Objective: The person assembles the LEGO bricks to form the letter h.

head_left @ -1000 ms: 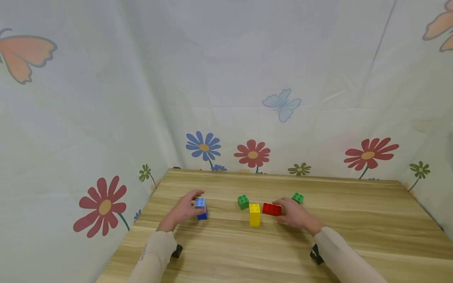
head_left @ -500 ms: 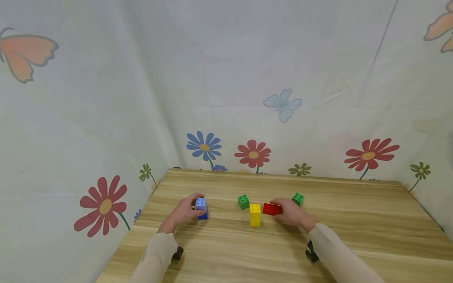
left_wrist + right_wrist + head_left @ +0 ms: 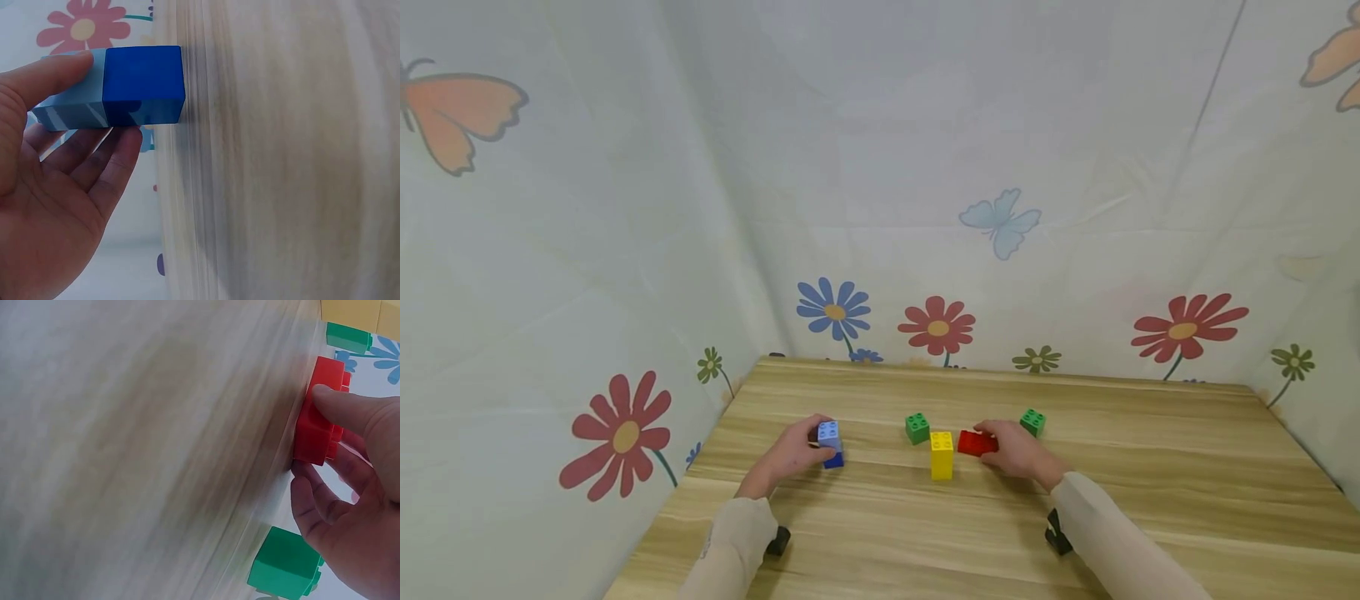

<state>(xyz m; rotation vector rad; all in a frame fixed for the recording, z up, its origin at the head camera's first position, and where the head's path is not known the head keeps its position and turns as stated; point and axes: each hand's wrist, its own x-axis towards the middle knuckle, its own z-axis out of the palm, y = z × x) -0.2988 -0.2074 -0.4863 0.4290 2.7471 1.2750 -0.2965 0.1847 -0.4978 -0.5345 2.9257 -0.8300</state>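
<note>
Left hand tightened round bricks, right pinching red brick, wooden tabletop, flowered backdrop

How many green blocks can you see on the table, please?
2: the left green block sits beyond the yellow stack, slightly left; the right green block sits just beyond the right hand. That hand could hide more.

A: Pale beige is worn here! The left sleeve is matched by the right sleeve!
B: And a small dark marking is borne by the left one, while a blocky black device is seen beside each sleeve!
</note>
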